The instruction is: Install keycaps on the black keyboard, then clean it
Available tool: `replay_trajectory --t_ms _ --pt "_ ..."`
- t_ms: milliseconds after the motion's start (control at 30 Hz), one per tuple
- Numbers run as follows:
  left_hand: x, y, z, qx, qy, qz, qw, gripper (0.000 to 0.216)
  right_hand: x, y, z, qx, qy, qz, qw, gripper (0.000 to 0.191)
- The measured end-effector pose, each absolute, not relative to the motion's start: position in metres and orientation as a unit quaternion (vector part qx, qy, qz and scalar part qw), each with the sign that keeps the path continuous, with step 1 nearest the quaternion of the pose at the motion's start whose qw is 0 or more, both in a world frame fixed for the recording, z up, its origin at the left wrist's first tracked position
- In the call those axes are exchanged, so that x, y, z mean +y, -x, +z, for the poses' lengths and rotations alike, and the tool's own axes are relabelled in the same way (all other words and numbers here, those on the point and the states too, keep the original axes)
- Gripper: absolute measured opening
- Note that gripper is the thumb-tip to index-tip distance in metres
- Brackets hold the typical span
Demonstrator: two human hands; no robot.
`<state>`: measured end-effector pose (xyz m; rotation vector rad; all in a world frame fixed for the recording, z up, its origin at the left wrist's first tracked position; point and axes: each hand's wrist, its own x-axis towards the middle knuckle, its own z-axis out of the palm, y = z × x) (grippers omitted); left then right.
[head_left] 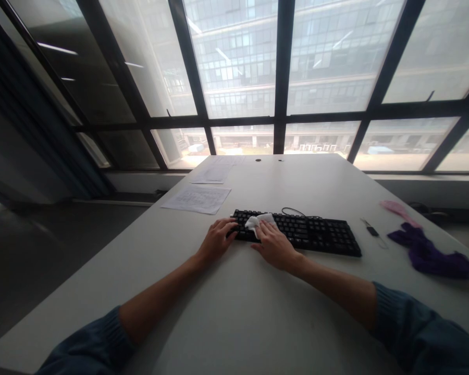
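On keyboard (320,235): two hands (218,240) (274,246); one wipe (255,221)

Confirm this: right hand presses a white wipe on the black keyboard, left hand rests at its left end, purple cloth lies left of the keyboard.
One error: the head view shows the purple cloth lying right of the keyboard, not left. The rest holds: right hand presses the white wipe on it, left hand rests at its left end.
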<state>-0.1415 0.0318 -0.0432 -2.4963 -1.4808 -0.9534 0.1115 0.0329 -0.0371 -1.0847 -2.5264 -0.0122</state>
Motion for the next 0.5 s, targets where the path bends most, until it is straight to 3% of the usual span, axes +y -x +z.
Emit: replay_trajectory --t_ms 100,367,500 --pt "0.0333 0.1413 -0.0446 -0.495 0.81 -0.314 0.026 0.028 0.0298 -0.1082 -0.0389 -0.922 0.336 0.001 0.195 0.062" --pt "0.0355 0.141 -0.0489 -0.495 0.81 -0.316 0.001 0.032 0.0349 -0.1104 -0.037 -0.841 0.506 -0.01 0.192 0.066" --pt "0.0359 0.1417 -0.0494 -0.495 0.809 -0.318 0.005 0.031 0.0363 -0.1132 -0.0362 -0.879 0.43 0.006 0.205 0.063"
